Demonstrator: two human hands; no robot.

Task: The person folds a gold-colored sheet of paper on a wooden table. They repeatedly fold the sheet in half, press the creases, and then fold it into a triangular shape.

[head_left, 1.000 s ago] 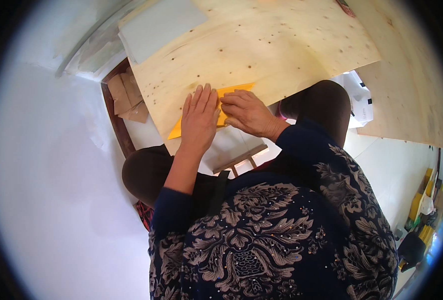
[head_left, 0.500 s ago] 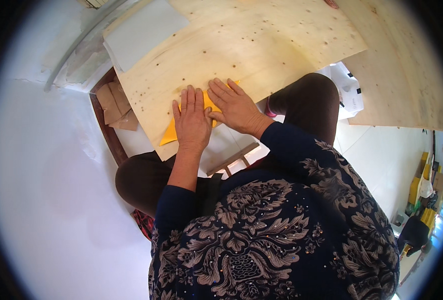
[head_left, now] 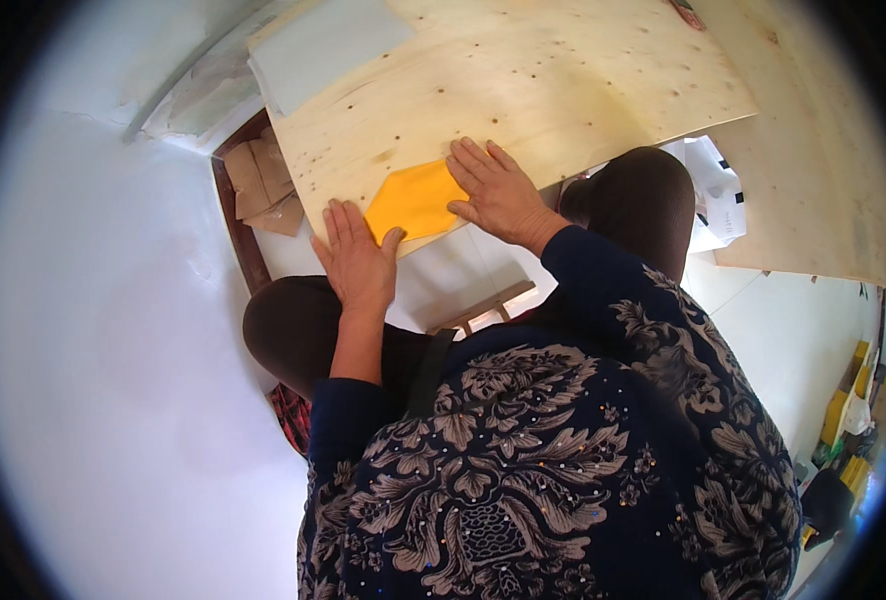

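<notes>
A flat yellow folded piece [head_left: 413, 203], of paper or cloth, I cannot tell which, lies at the near edge of the plywood board [head_left: 553, 100]. Its upper left corner is cut or folded at a slant. My left hand [head_left: 358, 262] rests at the left end of the piece, fingers stretched out and thumb apart. On the right end lies my right hand [head_left: 500, 195], flat with its fingers extended, covering that end. Neither hand grips anything.
Pale grey sheets [head_left: 333, 50] lie at the board's far left. Folded brown cardboard [head_left: 266, 185] sits beside the board on the left. Below the near edge are my knees [head_left: 643, 210] and a wooden stool or frame [head_left: 493, 305]. A white bag [head_left: 715, 190] stands at right.
My hands have spread from close together to either end of the yellow piece, uncovering its middle. The left hand moved left and nearer; the whole view has shifted slightly.
</notes>
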